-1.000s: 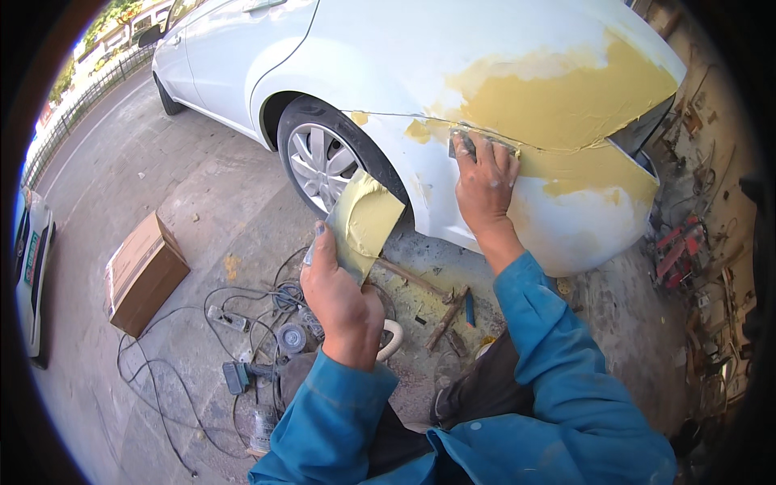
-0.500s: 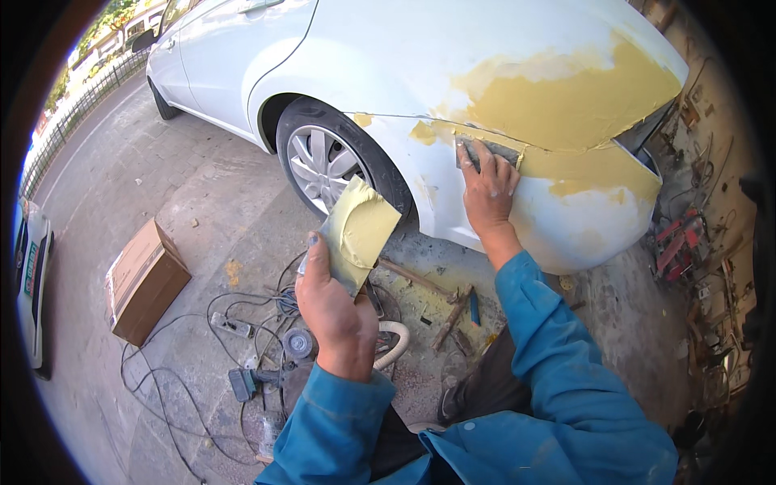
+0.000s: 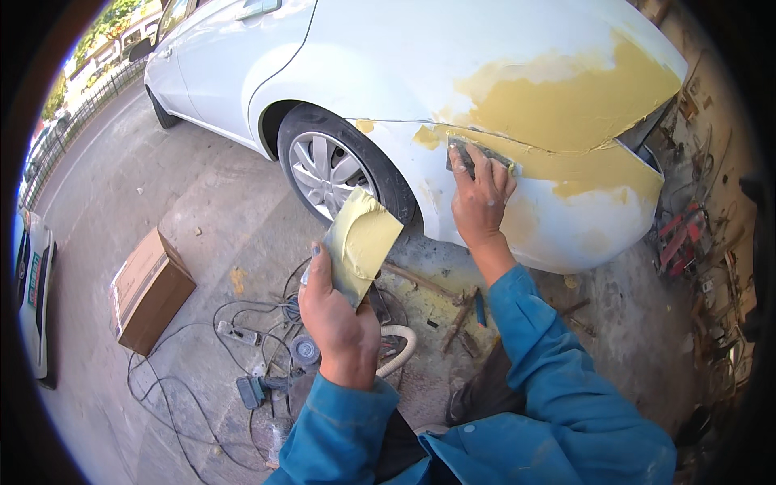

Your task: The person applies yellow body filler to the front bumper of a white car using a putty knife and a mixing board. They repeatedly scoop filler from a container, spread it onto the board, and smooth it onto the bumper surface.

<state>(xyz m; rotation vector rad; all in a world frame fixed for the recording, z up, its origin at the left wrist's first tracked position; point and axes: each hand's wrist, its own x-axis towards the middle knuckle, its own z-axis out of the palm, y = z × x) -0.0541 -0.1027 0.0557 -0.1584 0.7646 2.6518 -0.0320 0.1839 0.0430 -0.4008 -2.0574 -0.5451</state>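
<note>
My right hand (image 3: 482, 194) grips a dark flat putty spreader (image 3: 503, 156), its edge at the rear side of a white car (image 3: 380, 48). Yellow filler (image 3: 550, 101) covers much of the rear panel above the seam and part of the bumper (image 3: 558, 234) below it. My left hand (image 3: 339, 323) holds up a flat mixing plate (image 3: 353, 283) loaded with pale yellow putty (image 3: 370, 234), thumb on its near edge. The plate hangs in front of the rear wheel (image 3: 323, 166); the fingers beneath it are hidden.
A cardboard box (image 3: 152, 295) stands on the pavement at left, near another vehicle (image 3: 34, 291). Below my left hand lie tangled cables (image 3: 174, 404), a power tool (image 3: 259, 390) and a pale hose (image 3: 402, 352). Sticks (image 3: 461, 319) lie under the bumper. A red metal object (image 3: 683, 238) and clutter line the right.
My right hand and the spreader have shifted slightly left and down on the bumper. The loaded plate sits a little lower in view; the left hand keeps its hold.
</note>
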